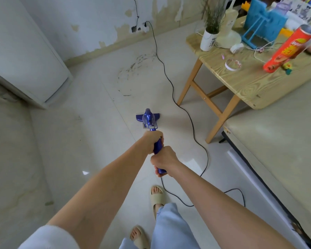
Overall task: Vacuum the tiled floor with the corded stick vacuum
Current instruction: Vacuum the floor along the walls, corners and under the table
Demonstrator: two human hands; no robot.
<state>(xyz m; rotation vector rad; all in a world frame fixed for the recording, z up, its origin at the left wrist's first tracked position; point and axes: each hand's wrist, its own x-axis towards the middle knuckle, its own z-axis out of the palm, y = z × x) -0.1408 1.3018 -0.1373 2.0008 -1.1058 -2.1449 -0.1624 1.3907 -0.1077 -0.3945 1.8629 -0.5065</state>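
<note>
A blue stick vacuum [149, 119] stands on the pale tiled floor [90, 133], its flat head pointing away from me in the middle of the room. My left hand [153, 140] grips the upper part of the blue handle. Just below it, my right hand [164, 161] is closed around the handle's end. The black power cord [172, 87] runs from the handle's end, loops on the floor to my right, then snakes past the table leg to a wall socket [145, 26]. Scuff marks and hair-like debris [133, 72] lie on the tiles ahead of the vacuum head.
A wooden table [241, 81] with a plant pot, fan, red can and clutter stands at the right, its legs near the cord. A bed or mattress [276, 141] runs along the right. A white cabinet [25, 56] sits at the left. My sandalled feet [157, 196] are below.
</note>
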